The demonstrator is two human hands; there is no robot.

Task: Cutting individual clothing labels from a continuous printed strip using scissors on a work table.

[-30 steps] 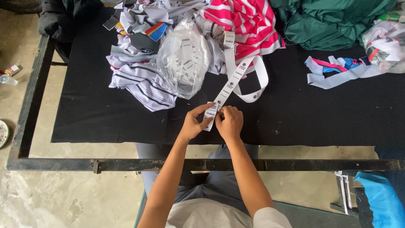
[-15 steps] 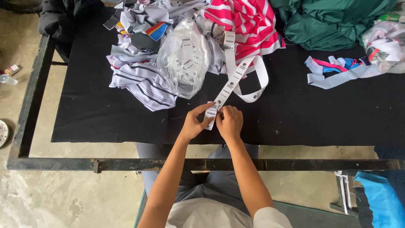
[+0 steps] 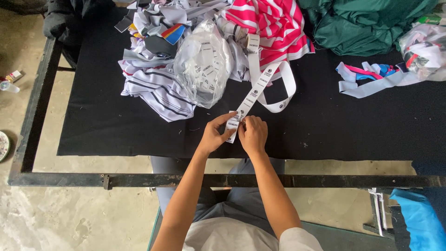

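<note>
While both hands pinch its near end, the left hand (image 3: 214,135) and right hand (image 3: 253,135) closed on it, the label strip (image 3: 253,93) runs from the bag (image 3: 204,69) across the worktop (image 3: 116,125); most of the strip looks unhandled.

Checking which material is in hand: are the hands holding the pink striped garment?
No: the left hand and right hand pinch the end of the white label strip, while the pink striped garment lies apart at the table's far side.

Left hand (image 3: 214,135), right hand (image 3: 253,135) pinched together
</note>
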